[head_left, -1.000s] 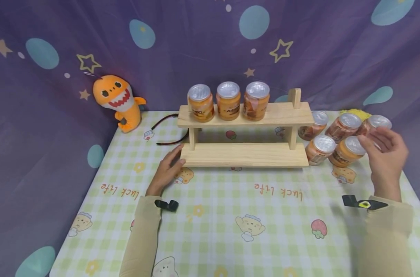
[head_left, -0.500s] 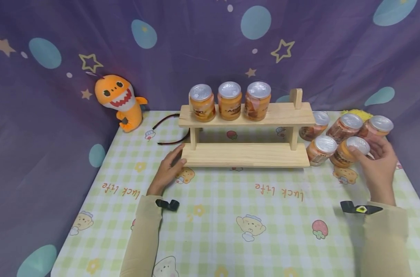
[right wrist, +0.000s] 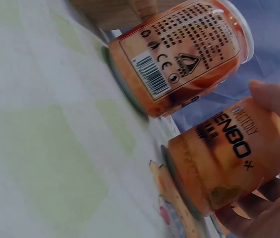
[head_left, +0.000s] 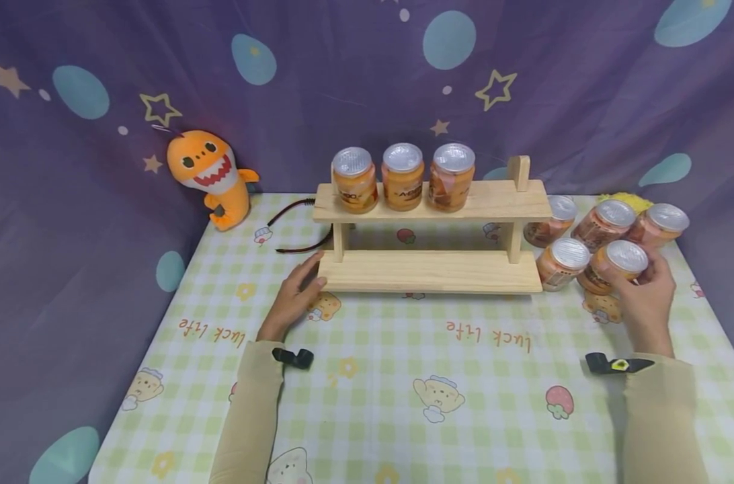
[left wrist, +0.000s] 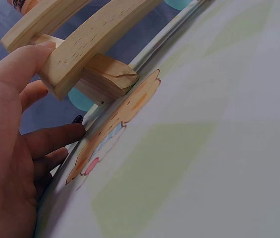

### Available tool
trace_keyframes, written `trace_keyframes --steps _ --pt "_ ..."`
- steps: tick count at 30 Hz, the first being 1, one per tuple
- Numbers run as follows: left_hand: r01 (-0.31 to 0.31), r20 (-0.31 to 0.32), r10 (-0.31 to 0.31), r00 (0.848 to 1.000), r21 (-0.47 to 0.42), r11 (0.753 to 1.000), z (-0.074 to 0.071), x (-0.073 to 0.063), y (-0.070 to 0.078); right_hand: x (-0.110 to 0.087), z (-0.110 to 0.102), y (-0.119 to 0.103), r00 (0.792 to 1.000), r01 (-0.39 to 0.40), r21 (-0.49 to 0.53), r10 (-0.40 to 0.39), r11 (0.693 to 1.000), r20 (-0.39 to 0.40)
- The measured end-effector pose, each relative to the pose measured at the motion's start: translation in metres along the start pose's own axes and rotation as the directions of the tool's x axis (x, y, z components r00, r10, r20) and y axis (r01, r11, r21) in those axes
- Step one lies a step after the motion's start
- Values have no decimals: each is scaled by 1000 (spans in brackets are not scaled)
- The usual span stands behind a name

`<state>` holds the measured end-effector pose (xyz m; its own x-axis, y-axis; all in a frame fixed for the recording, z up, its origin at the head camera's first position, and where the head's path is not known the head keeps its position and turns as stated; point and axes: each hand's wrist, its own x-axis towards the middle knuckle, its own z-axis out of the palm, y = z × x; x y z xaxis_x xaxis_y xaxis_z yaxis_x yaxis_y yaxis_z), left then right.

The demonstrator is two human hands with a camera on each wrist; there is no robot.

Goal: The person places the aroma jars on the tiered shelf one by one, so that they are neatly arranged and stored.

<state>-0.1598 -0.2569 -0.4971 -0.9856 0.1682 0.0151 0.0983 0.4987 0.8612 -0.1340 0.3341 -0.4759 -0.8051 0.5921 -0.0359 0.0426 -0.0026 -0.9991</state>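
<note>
My right hand (head_left: 648, 296) grips an orange can (head_left: 620, 267) with a silver lid. The can stands upright on the cloth, and in the right wrist view my thumb lies on one side of this can (right wrist: 229, 153) with the fingers curled round the other. Close beside it stands another can (head_left: 562, 263) near the wooden shelf's right end. My left hand (head_left: 291, 299) rests at the left end of the lower board of the two-tier wooden shelf (head_left: 427, 270). In the left wrist view the thumb touches the board's end (left wrist: 63, 69); the other fingers extend loosely beside it.
On the upper board (head_left: 494, 196) stand three similar cans, the middle one (head_left: 402, 176) among them. Behind the gripped can are more cans (head_left: 604, 223) and a yellow fuzzy thing (head_left: 627, 200). An orange shark plush (head_left: 208, 178) leans at the back left, near a dark cord (head_left: 288, 210).
My right hand has moved left and down from above the right-hand cans and closed round the front right can. The left hand has stayed at the shelf's left end.
</note>
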Motion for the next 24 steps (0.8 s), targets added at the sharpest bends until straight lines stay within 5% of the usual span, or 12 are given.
trace_keyframes --steps 24 --pt "-23 7 23 1000 -7 1000 1 0 -1 2 -3 7 992 128 190 -123 973 -38"
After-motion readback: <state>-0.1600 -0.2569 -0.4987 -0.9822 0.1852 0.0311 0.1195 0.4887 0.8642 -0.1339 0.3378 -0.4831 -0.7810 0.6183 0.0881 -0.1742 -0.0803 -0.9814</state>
